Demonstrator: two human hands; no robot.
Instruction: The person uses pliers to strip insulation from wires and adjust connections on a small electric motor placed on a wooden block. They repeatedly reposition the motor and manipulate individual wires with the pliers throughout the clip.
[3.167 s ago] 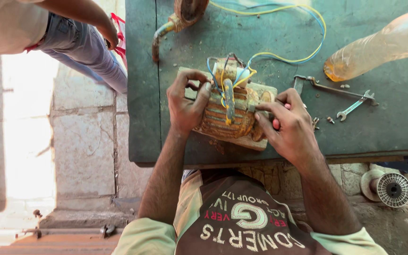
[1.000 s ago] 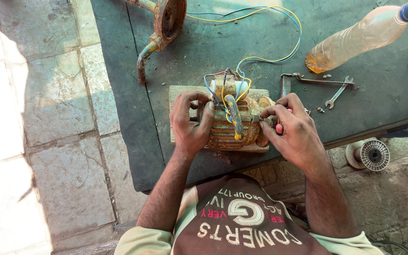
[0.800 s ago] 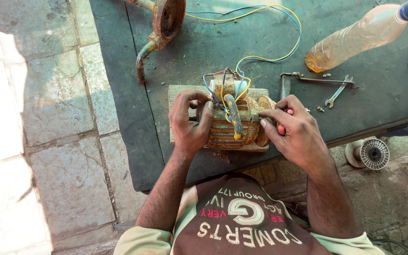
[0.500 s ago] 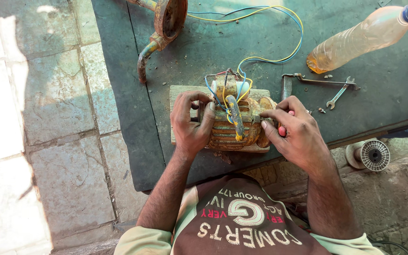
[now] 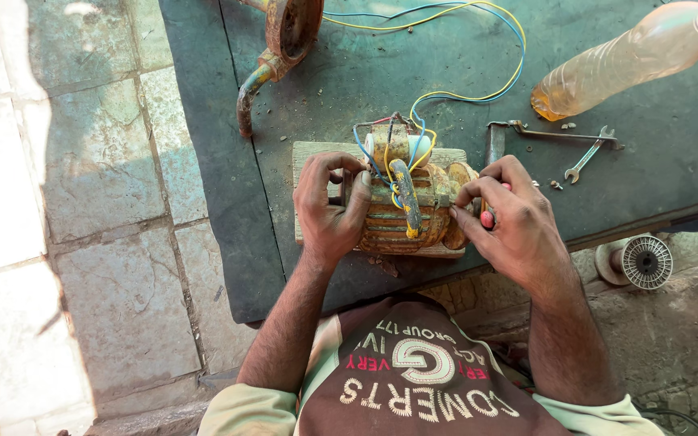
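Stone slabs [image 5: 82,202] cover the ground beside a big dark green table [image 5: 325,73], and we look straight down on it. On the table, near our edge, sits a wooden block [image 5: 317,153], and an old rusty little motor [image 5: 409,214] lies on top of that block. We hold the motor from both sides. Our left hand [image 5: 329,206] is curled round its left end, fingers bent tight against the ribbed body. Our right hand [image 5: 519,222] is at its right end, with the fingers pinched on something small and red [image 5: 487,218]; it may be a tool handle, but we cannot see it well. Blue and yellow wires [image 5: 478,56] run from the top of the motor and loop across the table. A plastic bottle [image 5: 616,60] with yellowish liquid lies on its side at the far right. A rusty pipe part [image 5: 280,40] lies at the far edge. A small spanner [image 5: 587,157] rests near our right hand. A little round fan piece [image 5: 644,260] sits on the ground below the table.
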